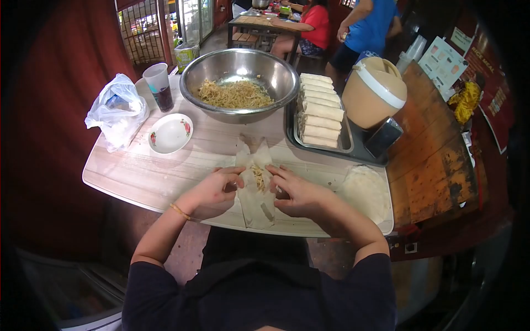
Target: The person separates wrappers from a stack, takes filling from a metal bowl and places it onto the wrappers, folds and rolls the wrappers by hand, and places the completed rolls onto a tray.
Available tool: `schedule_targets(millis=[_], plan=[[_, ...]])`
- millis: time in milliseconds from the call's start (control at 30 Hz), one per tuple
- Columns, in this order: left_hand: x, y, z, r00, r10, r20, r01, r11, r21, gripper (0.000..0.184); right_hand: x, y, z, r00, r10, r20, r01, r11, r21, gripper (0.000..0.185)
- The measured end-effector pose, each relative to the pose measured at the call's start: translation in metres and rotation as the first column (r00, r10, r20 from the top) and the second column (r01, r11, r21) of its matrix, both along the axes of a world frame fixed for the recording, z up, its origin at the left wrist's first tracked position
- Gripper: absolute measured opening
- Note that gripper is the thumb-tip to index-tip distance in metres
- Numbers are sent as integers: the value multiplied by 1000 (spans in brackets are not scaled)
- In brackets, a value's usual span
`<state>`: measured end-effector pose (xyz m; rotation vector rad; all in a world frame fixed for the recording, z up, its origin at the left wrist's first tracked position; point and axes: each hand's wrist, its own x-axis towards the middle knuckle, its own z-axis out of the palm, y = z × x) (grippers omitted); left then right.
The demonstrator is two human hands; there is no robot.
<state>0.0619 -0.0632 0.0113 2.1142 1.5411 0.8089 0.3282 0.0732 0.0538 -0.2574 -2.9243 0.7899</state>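
A thin spring roll wrapper (pixel 255 212) lies on the table in front of me, its two sides folded inward over a strip of shredded filling (pixel 258 177). My left hand (pixel 216 190) has its curled fingers on the wrapper's left fold. On the opposite fold are the fingers of my right hand (pixel 295 193), bent in the same way. Filling shows in the gap between the folds. To the right, partly behind my right forearm, is a stack of round pale wrappers (pixel 365 192).
Beyond the wrapper stands a large steel bowl (pixel 240 110) of shredded filling. Rolled spring rolls (pixel 320 113) fill a metal tray on the right, beside a tan cooler jug (pixel 371 91) and a phone (pixel 385 138). A flowered dish (pixel 171 133), cup (pixel 159 88) and plastic bag (pixel 117 110) sit left.
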Motion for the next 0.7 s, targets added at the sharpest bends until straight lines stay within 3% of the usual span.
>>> schedule_targets(millis=[200, 333, 500, 600, 700], plan=[[0, -3, 7, 999, -28, -34, 27, 1000, -5, 26, 1, 5, -11, 992, 120, -35, -119, 992, 30, 25], [2, -5, 16, 999, -25, -24, 21, 986, -163, 24, -5, 29, -30, 978, 206, -35, -203, 977, 69, 27], [4, -1, 7, 974, -30, -224, 48, 996, 75, 16, -6, 36, -35, 958, 283, -51, -277, 956, 100, 31], [4, 3, -3, 979, 8, -203, 33, 980, 197, 16, -5, 27, -29, 963, 260, -68, -252, 962, 107, 36], [6, 4, -3, 987, 17, -159, 16, 979, 201, 13, -5, 16, -26, 969, 242, -51, -228, 954, 196, 37]])
